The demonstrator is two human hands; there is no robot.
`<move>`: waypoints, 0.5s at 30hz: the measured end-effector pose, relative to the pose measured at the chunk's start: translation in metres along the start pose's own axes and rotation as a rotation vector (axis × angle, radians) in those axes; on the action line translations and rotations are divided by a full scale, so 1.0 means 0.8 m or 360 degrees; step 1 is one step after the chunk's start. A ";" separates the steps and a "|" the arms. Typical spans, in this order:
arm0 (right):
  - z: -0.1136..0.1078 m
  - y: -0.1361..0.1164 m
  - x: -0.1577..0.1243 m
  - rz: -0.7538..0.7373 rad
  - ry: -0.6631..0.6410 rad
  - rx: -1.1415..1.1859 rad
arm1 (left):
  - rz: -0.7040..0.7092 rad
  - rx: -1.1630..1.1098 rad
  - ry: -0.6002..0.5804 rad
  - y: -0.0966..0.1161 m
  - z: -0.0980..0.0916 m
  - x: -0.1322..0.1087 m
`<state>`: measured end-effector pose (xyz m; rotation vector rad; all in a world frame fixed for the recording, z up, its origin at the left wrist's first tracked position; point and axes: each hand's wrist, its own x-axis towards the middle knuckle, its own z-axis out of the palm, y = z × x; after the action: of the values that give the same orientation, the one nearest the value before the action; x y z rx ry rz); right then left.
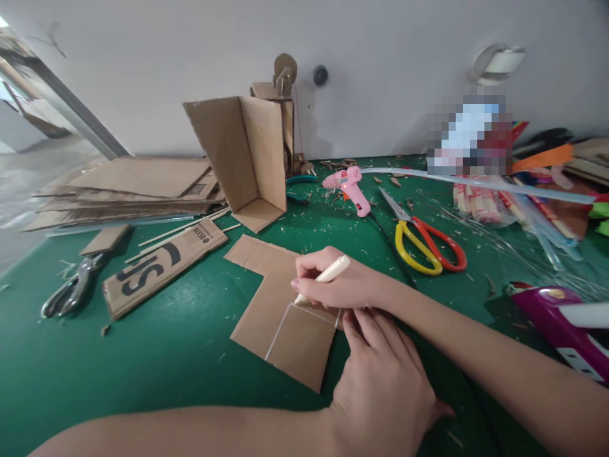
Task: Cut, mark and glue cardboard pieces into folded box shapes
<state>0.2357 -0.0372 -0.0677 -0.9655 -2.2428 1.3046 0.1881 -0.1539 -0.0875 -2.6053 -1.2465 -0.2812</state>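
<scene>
My right hand is closed around a white marker pen, its tip touching a flat piece of brown cardboard. White lines run across the cardboard, one toward its front edge and another under my right hand. My left hand lies palm down at the cardboard's right edge, fingers stretched forward below my right wrist. Part of the cardboard is hidden beneath both hands.
Behind stand an open cardboard form and stacked cardboard sheets. A pink glue gun and red-yellow scissors lie beyond my right arm. Left are a printed cardboard strip and a metal-handled tool; right, a purple power strip.
</scene>
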 end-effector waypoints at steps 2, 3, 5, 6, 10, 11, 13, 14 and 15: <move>0.000 0.000 0.000 0.0017 0.0012 -0.0049 | 0.0007 -0.0010 0.0001 0.000 0.001 0.000; -0.001 0.000 -0.001 0.0033 0.0027 -0.0066 | 0.0012 -0.0012 0.0011 0.000 0.001 0.000; -0.002 0.000 -0.003 0.0068 0.0056 -0.0066 | 0.0011 -0.0016 0.0035 0.000 0.001 -0.001; -0.004 0.000 -0.005 0.0080 0.0053 -0.0054 | 0.0004 -0.0021 0.0041 0.000 0.000 -0.001; -0.008 0.002 -0.014 0.0126 -0.0029 -0.0007 | -0.0006 -0.0049 0.0018 0.000 -0.002 -0.002; -0.009 0.002 -0.015 0.0140 -0.0041 -0.0004 | 0.0001 -0.0048 0.0011 0.000 -0.002 -0.002; -0.009 0.003 -0.017 0.0147 -0.0043 -0.0012 | 0.0011 -0.0048 0.0004 0.000 -0.002 -0.003; -0.009 0.003 -0.018 0.0140 -0.0044 -0.0021 | 0.0006 -0.0049 -0.0001 0.000 -0.001 -0.003; -0.008 0.003 -0.018 0.0129 -0.0047 -0.0029 | -0.0001 -0.0054 -0.0008 0.000 -0.001 -0.003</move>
<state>0.2505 -0.0425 -0.0663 -1.0601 -2.2634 1.3429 0.1865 -0.1554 -0.0873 -2.6354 -1.2553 -0.2985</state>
